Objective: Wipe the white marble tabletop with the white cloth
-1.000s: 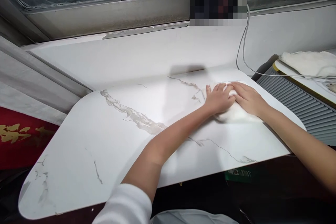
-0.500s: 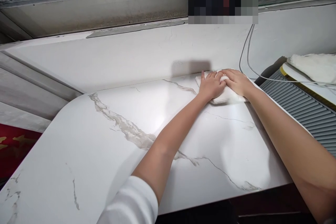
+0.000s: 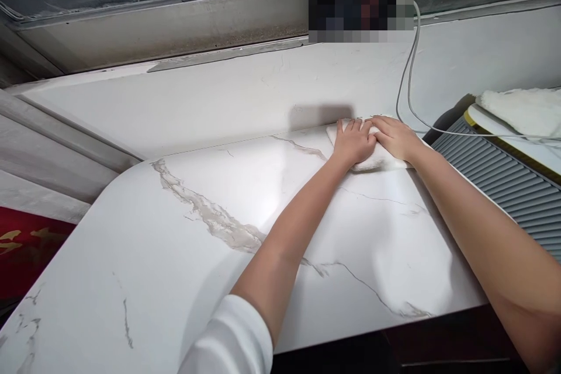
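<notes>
A folded white cloth (image 3: 372, 162) lies on the white marble-patterned tabletop (image 3: 184, 280), near its back right corner by the wall. My left hand (image 3: 353, 143) presses flat on the cloth, fingers spread and pointing toward the wall. Just right of it, my right hand (image 3: 397, 139) also rests flat on the cloth, its fingers stretched out to the left. The fingertips of my right hand come close to the left hand's fingers. Parts of the cloth are hidden under both hands.
Along the back runs a white wall (image 3: 210, 105) below a window ledge. A grey cable (image 3: 409, 82) hangs at the right. There, a ribbed grey panel (image 3: 495, 181) adjoins another surface bearing fluffy white cloth (image 3: 526, 111). Red fabric (image 3: 30, 251) shows at the left.
The view has shifted slightly. Both hands and the cloth stay at almost the same spot on the tabletop.
</notes>
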Demonstrator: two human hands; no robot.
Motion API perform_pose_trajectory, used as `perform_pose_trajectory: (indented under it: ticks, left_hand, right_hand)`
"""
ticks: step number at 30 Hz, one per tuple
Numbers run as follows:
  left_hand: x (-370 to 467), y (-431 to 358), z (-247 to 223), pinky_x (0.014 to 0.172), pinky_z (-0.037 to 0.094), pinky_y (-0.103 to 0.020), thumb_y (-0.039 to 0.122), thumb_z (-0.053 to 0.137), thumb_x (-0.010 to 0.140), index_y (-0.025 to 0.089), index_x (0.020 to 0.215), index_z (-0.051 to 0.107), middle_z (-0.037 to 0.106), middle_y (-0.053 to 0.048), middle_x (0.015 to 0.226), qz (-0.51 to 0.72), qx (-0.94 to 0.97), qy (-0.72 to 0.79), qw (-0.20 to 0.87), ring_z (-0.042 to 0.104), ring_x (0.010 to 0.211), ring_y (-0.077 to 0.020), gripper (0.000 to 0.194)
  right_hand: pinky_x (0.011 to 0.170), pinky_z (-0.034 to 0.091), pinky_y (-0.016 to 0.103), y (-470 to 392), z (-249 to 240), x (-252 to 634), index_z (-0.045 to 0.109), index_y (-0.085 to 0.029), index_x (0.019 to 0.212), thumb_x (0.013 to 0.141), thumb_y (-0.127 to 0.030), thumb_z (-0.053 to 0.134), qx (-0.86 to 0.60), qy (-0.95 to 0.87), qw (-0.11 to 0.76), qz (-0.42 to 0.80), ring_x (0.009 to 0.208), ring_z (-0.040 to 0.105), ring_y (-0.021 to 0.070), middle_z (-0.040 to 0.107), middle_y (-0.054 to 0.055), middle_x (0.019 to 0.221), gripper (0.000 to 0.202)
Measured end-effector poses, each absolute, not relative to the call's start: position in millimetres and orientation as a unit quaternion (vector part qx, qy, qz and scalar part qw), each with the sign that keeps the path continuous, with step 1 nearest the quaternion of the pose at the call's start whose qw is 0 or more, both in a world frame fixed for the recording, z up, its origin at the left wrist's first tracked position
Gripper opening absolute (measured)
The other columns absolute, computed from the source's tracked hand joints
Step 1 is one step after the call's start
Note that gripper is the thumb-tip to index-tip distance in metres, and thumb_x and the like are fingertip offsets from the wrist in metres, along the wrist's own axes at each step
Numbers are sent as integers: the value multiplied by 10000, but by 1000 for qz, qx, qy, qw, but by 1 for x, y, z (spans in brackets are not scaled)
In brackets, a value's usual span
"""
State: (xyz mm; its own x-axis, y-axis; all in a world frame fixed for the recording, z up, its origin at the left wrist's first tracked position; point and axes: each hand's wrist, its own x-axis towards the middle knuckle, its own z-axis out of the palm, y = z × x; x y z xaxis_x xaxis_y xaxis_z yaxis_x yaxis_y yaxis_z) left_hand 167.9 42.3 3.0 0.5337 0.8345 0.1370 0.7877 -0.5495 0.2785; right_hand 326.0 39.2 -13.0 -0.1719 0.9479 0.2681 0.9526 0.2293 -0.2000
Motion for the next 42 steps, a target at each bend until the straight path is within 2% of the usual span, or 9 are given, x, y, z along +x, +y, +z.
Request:
perform_pose_trajectory:
  ticks: [5,10,12,16,22,25,33,39,42]
  left_hand:
    - [173,-1,1,1245,93,-539,310,198,1017,161,1520,346,324,-90,1626,106,884,447,84,237,1519,-230,546]
    - [183,-76,0,1231,108,-578,339,235,1011,123,1518,346,335,-145,1613,121,903,406,77,246,1513,-280,562]
    - [189,-106,3,1227,107,-593,346,231,1006,108,1517,341,328,-153,1614,118,912,381,97,240,1513,-290,574]
    - [200,-155,8,1234,114,-600,353,230,1001,109,1518,344,333,-125,1616,118,922,333,158,209,1520,-294,583]
    - [209,-188,9,1238,120,-610,328,208,999,67,1516,335,337,-160,1602,116,934,284,182,190,1518,-321,593]
    - [210,-187,8,1231,136,-617,319,210,998,64,1506,336,345,-171,1593,124,937,280,167,221,1505,-321,582]
    - [222,-164,10,1226,139,-612,299,247,985,88,1458,403,394,-178,1556,146,925,311,162,274,1476,-300,541]
    - [232,-120,5,1233,134,-584,302,268,977,153,1437,435,437,-124,1535,165,917,334,140,319,1458,-260,512]
    - [233,-87,2,1238,123,-573,296,270,978,170,1447,431,440,-105,1537,164,917,338,135,323,1464,-246,512]
  right_hand:
    - [1162,335,574,-11,-13,333,521,-229,1420,938,-369,314,-643,-749,161,-2,1431,405,320,489,82,1525,543]
    - [1225,257,493,-102,-5,348,477,-207,1465,967,-413,249,-665,-735,130,18,1479,330,271,417,90,1577,585]
    - [1222,263,503,-141,-6,357,441,-282,1487,975,-445,240,-681,-720,132,23,1481,329,254,419,56,1579,574]
    - [1163,255,687,-210,-18,377,356,-448,1508,970,-494,269,-729,-669,144,13,1464,355,318,427,18,1572,547]
    - [1233,255,539,-255,-30,391,224,-595,1504,967,-427,291,-705,-676,216,15,1495,287,267,376,-42,1587,566]
    - [1226,262,550,-250,-29,391,240,-561,1512,971,-411,272,-709,-674,207,22,1486,311,279,401,-8,1568,562]
    - [1220,277,511,-212,-21,403,455,-337,1412,965,-425,260,-712,-678,177,35,1461,364,272,472,73,1519,496]
    - [1198,307,502,-162,-4,399,451,-251,1417,969,-408,235,-717,-682,129,60,1423,402,276,471,96,1504,521]
    - [1166,343,514,-130,4,388,430,-248,1437,972,-402,240,-728,-672,118,67,1391,434,298,463,80,1513,526]
